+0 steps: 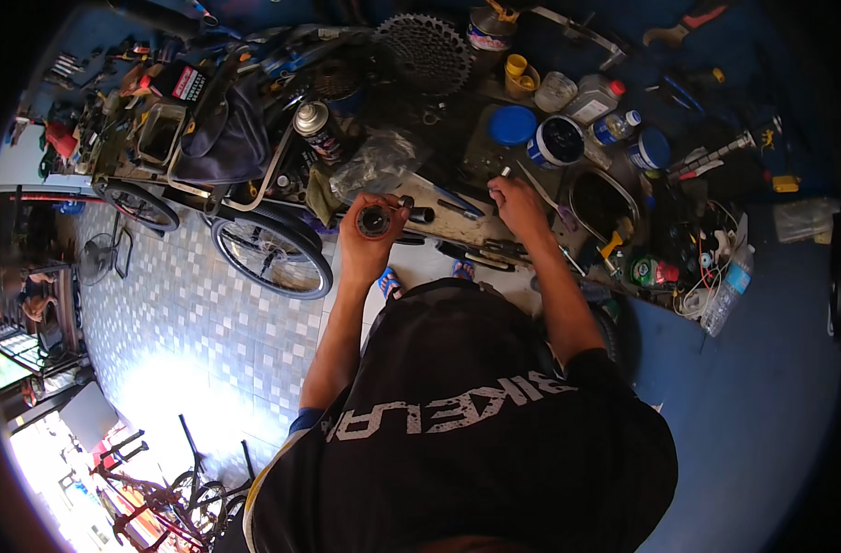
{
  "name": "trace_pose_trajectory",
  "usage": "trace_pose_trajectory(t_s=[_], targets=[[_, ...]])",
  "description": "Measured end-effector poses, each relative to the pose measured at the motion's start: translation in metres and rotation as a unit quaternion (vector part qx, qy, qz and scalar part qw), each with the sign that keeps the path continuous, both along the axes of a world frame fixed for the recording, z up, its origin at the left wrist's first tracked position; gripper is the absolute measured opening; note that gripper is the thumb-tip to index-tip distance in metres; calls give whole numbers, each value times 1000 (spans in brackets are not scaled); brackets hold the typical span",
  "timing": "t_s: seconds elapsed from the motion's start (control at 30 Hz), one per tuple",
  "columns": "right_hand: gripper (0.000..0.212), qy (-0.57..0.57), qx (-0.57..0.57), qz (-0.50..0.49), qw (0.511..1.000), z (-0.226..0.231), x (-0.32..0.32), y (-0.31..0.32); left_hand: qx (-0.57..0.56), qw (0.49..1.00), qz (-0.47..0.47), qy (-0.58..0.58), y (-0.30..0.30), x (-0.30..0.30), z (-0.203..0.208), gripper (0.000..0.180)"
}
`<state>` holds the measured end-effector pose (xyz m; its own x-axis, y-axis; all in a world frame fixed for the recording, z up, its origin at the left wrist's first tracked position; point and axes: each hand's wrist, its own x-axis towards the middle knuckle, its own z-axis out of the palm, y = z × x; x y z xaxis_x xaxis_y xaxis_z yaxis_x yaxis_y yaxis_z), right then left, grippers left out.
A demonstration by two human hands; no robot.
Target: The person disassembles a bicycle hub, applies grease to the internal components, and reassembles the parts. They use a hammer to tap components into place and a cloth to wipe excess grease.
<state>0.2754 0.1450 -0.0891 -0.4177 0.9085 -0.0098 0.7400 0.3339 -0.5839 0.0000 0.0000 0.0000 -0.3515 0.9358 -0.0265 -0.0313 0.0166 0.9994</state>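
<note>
My left hand (367,241) is wrapped round a dark, ring-shaped metal part (374,221) that looks like a piece of a bicycle hub. A short black cylinder (422,215) juts out on the right of that hand; I cannot tell whether it is joined to the ring. Over the bench, my right hand (522,205) is closed in a pinch. A small pale-tipped thing (506,171) shows at its fingertips, too small to name. Close by are an open tub of dark grease (560,141), its blue lid (512,125) and a blue-handled tool (458,201).
A spray can (317,129) and a crumpled plastic bag (376,164) lie beyond my left hand. A large cassette (422,53) rests at the back. Bottles (614,127), a basin (605,203) and cables crowd the right. A bicycle wheel (271,253) stands below the bench at left.
</note>
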Motion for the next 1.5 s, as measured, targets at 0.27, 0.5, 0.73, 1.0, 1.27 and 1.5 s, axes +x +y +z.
trace_pose_trajectory(t_s=[0.27,0.5,0.73,1.0,1.27,1.5], targets=[[28,50,98,1,994,2,-2,-1,68,994,-27,78,15,6,22,25],[53,249,-24,169,953,146,-64,-39,44,997,-36,-57,22,11,31,23],[43,249,56,161,953,144,-78,-41,70,992,-60,-85,28,13,40,23],[39,229,84,226,943,210,-86,-43,71,971,-26,225,27,-2,45,30],[37,205,90,250,942,201,-102,-44,66,952,-4,298,24,-1,56,31],[37,419,-175,197,869,188,-79,-24,87,879,55,465,15,-1,77,21]])
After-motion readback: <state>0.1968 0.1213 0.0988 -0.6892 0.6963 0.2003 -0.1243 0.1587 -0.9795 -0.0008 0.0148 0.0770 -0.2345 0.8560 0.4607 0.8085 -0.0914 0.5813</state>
